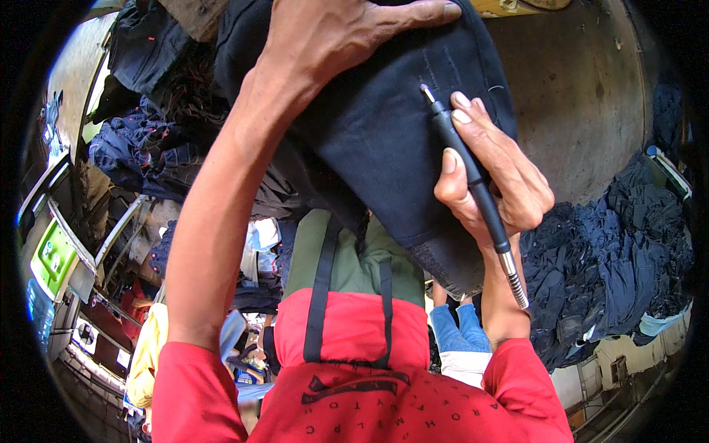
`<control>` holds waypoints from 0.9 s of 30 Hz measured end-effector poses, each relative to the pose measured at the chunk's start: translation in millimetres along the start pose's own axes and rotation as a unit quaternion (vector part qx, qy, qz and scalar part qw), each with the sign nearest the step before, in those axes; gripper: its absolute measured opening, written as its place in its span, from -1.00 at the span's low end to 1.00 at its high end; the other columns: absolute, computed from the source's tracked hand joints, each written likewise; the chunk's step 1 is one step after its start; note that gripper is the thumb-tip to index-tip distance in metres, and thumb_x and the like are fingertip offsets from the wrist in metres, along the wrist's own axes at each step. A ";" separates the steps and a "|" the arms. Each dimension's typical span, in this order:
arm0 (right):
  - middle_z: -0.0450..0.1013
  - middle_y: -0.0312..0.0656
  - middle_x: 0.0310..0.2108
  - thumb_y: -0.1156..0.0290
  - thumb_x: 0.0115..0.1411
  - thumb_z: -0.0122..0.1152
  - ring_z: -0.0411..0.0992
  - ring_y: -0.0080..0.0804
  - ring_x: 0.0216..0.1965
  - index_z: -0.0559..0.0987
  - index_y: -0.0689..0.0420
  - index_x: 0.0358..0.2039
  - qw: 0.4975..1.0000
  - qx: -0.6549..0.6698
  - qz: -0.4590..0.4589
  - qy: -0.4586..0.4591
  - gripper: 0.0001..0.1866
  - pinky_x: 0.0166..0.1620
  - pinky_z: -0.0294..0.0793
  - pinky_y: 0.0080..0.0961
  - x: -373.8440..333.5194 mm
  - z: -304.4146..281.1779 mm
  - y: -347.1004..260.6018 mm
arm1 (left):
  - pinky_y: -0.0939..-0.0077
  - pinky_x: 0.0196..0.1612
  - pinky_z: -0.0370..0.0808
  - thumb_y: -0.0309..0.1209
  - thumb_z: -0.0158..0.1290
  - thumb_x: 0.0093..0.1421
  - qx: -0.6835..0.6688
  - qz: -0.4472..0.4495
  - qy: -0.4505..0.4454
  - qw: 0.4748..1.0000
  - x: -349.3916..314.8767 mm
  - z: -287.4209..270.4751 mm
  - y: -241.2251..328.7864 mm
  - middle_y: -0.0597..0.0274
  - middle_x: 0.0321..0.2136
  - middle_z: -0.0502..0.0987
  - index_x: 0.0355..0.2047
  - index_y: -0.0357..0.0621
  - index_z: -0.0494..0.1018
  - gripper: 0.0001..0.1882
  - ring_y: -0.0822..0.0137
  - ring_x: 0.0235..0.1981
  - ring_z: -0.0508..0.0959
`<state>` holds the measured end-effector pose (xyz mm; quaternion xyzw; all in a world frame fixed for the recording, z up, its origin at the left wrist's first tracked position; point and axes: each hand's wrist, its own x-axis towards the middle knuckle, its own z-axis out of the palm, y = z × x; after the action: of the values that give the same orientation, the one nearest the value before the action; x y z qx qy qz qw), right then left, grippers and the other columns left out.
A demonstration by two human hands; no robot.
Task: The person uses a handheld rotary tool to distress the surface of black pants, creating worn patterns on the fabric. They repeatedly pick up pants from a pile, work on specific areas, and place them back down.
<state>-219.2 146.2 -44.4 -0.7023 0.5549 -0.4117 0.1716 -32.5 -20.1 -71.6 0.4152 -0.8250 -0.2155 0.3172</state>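
A black denim garment [369,144] is spread in front of me, with a few short pale scuff lines on its upper right part. My left hand [325,33] presses flat on its upper part, thumb stretched to the right; its other fingers run out of the picture at the top. In my right hand [513,177] is a slim black pen-shaped handpiece [473,171], held like a pen. Its metal tip points up and left, at or just above the fabric beside the scuff lines. A metal spring sleeve ends its lower side.
A brown board [576,96] stretches behind the garment to the right. Heaps of dark garments lie at the right [605,251] and the left [140,151]. Below are a person in blue jeans [459,328] and, far left, a bright green plastic thing [53,255].
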 end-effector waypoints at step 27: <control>0.71 0.23 -0.04 0.64 0.19 0.31 0.71 0.06 0.08 0.73 0.38 0.00 0.999 -0.005 0.048 -0.019 -0.66 0.24 0.65 -0.13 1.3 -15.7 -5.7 | 0.31 0.21 0.39 -0.02 0.48 0.11 0.024 -0.001 -0.006 1.000 0.3 -1.7 2.4 0.29 -0.12 0.76 -0.15 -0.04 0.78 -0.56 0.25 -0.04 0.61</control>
<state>-227.6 150.2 -30.4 -0.6835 0.5862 -0.3871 0.1983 -32.7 -19.2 -68.8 0.4224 -0.8314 -0.1980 0.3019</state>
